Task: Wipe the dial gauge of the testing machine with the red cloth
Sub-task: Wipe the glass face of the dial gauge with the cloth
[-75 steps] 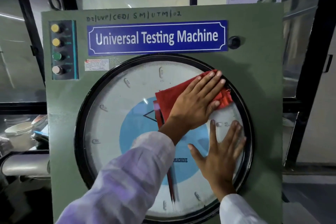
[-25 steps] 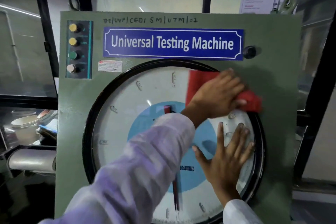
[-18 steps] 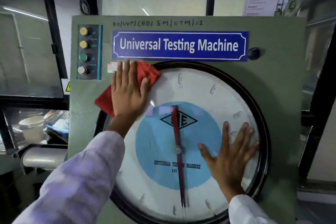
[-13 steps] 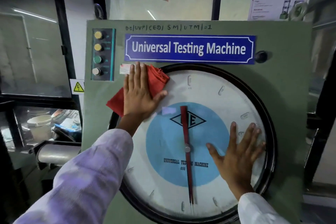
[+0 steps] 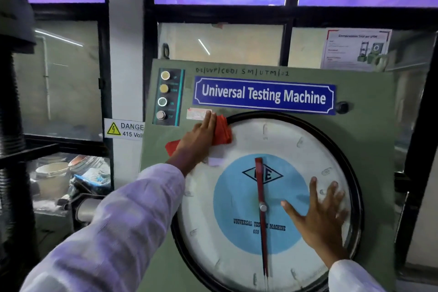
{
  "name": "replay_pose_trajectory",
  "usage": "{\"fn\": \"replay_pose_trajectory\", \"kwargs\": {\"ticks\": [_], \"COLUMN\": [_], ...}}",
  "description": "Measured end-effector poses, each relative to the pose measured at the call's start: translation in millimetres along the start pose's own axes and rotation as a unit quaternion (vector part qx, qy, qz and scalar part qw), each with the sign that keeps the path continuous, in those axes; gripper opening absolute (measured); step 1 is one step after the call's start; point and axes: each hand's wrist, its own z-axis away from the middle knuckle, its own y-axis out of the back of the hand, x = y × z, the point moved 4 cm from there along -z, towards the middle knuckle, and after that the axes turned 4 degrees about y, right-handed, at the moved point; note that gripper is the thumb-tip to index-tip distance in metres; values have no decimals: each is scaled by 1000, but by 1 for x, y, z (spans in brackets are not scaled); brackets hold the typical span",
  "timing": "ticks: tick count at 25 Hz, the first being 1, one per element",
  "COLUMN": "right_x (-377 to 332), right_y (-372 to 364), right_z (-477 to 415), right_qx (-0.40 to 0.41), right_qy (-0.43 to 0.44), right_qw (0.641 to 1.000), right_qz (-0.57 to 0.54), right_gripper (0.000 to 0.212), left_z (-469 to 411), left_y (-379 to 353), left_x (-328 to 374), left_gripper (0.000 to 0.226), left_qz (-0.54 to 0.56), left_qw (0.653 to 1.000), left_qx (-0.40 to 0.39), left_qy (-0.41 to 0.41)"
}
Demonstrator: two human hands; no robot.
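Pressing flat, the fingers of the left hand lie straight and close together on the red cloth, pointing up toward the blue nameplate. They do not curl around the cloth; they only hold it against the machine with the palm. The cloth is bunched under the hand at the upper left edge of the dial gauge, where the black rim meets the green panel. One part of it shows to the right of the fingers on the white face, and a small corner shows to the left of the wrist on the panel.

The right hand is released and holds nothing. Its fingers are spread wide and rest flat on the right side of the glass, the thumb over the blue centre disc and the fingertips near the rim.

The gauge is round and stands upright on the front of the testing machine. Its red pointer has a vertical long axis, with the wide end up near the logo and the thin tip down at the bottom of the scale. To the left of the nameplate is a column of 4 buttons. A danger sign showing 415 is on the pillar beside the machine.
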Motion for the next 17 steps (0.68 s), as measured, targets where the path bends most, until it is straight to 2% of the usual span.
{"fn": "replay_pose_trajectory", "kwargs": {"ticks": [2, 5, 8, 10, 12, 14, 17], "right_x": [-14, -52, -113, -162, -212, -261, -322], "right_y": [6, 7, 2, -1, -5, -9, -6], "right_z": [7, 21, 36, 50, 70, 99, 150], "right_qx": [-13, -18, -22, 13, 18, -21, -22], "right_qy": [-12, 44, 112, 183, 251, 308, 371], "right_qw": [999, 998, 992, 980, 963, 944, 915], "right_qz": [-26, -42, -59, -82, -98, -114, -158], "right_gripper": [125, 121, 112, 109, 110, 112, 110], "left_z": [10, 35, 75, 105, 144, 194, 272], "left_y": [0, 4, 14, 25, 38, 55, 78], "left_x": [-5, -25, -56, -79, -104, -126, -162], "left_gripper": [89, 74, 96, 107, 108, 106, 91], "left_qz": [-60, -150, -209, -231, -242, -258, -286], "left_qw": [998, 988, 976, 970, 965, 957, 941], "left_qx": [25, 46, 64, 70, 66, 41, 12], "left_qy": [-9, 0, 20, 43, 77, 126, 181]}}
